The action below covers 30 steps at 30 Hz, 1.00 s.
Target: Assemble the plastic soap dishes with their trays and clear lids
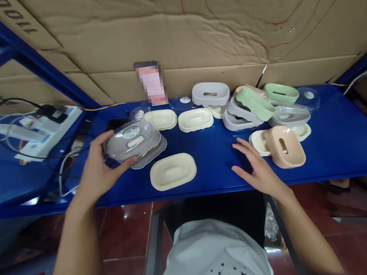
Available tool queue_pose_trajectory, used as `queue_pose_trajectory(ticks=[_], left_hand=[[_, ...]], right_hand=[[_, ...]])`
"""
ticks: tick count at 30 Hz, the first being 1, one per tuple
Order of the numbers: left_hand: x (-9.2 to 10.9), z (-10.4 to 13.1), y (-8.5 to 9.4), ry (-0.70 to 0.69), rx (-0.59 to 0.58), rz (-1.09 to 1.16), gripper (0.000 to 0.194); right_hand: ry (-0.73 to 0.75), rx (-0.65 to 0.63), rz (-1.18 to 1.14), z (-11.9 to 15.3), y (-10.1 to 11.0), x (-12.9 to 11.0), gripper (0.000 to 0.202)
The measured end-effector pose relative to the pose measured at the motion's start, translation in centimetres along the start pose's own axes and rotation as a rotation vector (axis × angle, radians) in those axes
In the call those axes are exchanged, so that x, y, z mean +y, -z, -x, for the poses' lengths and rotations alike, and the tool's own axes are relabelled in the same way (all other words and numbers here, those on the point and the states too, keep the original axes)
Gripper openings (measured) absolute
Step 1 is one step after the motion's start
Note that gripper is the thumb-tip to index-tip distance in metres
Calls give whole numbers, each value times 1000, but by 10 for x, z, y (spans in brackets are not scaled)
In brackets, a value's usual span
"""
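My left hand [96,171] is closed around a grey soap box with a clear lid [132,140] and a round label on top. That box is tilted above another grey piece [151,155] at the left of the table. My right hand [256,170] hovers over the table with its fingers apart and nothing in them. Just right of it, a peach soap box body [287,147] with a slot leans on a cream tray [259,143]. Between my hands lies a cream oval tray [173,172] near the front edge.
Along the back are more cream trays [195,120], a lilac box body [210,93], green bodies [255,104] and clear lids [309,97]. A phone [152,83] stands against the cardboard wall [154,36]. A power strip [61,126] with cables sits at the left on the blue table [219,169].
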<state>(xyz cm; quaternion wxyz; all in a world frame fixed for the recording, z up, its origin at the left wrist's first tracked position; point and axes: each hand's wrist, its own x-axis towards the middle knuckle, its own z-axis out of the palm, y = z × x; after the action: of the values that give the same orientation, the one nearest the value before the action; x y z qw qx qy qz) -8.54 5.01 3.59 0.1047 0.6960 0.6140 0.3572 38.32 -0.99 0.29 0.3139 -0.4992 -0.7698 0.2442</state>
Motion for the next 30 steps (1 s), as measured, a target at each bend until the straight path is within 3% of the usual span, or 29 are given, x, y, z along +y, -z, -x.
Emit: queue_pose_trajectory(ticks=[10, 14, 19, 22, 30], left_hand=[[-11, 9, -23, 1, 35, 192, 162], [-16, 16, -19, 45, 44, 218, 160], [-38, 24, -3, 49, 96, 106, 158], [-46, 26, 1, 40, 65, 110, 162], [-34, 29, -8, 57, 94, 163, 158]], right_hand=[[-6, -8, 27, 0, -1, 1, 61], [-9, -12, 26, -1, -1, 1, 60], [-11, -21, 23, 0, 0, 1, 59], [-12, -21, 20, 0, -1, 1, 58], [-13, -21, 21, 0, -1, 2, 55]])
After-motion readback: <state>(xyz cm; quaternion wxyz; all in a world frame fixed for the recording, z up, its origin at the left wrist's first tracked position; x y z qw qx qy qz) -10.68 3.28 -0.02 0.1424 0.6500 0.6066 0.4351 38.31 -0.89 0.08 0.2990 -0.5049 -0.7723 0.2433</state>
